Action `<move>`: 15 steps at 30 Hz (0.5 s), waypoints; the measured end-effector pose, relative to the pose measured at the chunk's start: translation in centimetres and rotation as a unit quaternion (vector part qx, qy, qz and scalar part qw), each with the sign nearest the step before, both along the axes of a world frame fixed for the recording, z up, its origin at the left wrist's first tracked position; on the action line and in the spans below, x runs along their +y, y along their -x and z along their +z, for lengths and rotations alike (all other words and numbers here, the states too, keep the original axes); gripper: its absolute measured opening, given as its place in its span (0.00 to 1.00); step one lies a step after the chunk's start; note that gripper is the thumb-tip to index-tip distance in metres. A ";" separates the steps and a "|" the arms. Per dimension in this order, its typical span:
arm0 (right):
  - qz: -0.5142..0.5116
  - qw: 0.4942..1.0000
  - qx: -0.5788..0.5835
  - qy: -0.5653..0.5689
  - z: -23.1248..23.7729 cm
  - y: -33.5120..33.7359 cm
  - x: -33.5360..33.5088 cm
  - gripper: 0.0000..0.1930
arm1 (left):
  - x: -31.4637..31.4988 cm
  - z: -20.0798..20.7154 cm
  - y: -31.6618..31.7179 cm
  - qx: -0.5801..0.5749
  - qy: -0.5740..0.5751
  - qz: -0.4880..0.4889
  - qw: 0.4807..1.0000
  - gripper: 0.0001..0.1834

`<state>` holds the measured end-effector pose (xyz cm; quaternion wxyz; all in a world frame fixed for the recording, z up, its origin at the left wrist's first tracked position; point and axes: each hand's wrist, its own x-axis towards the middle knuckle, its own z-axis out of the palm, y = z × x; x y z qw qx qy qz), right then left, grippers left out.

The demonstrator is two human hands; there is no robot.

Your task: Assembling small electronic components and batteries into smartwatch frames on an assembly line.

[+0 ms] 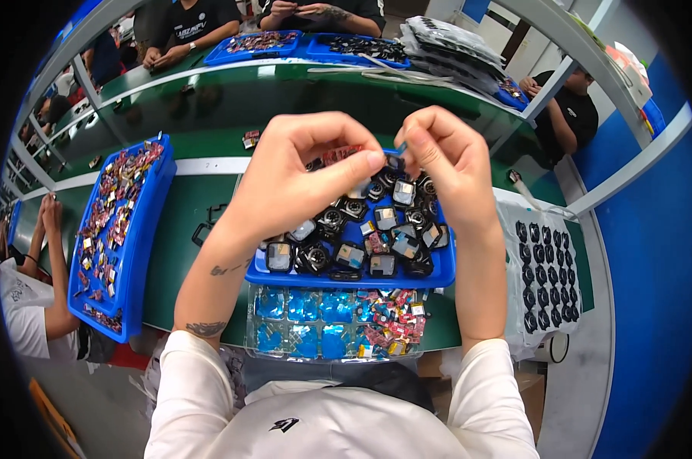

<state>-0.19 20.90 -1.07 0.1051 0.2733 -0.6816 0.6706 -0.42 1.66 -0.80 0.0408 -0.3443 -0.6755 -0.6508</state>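
Note:
Both my hands are raised over a blue tray (346,281) of black watch cases with square grey faces. My left hand (311,168) is closed, thumb tip pressed against the index finger; what it pinches, if anything, is hidden. Close beside it, my right hand (447,161) is closed too, with a small blue piece (402,148) at its fingertips. Under the hands lie several watch cases (350,255) and a few red circuit boards with small batteries. Nearer my body, a clear compartment tray (252,336) holds blue film squares (303,306) and red circuit boards (395,321).
A long blue tray (148,229) of circuit boards stands at left. At right, rows of black parts (545,268) lie on a white sheet. Metal frame posts (629,164) flank the green bench. Other people work across the bench and at both sides, near more blue trays (231,53).

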 end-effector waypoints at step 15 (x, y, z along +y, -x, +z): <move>0.042 0.840 0.064 -0.537 -5.8 1.3 -2.9 0.19 | -0.6 0.7 -0.2 0.005 -0.014 0.010 1.000 0.04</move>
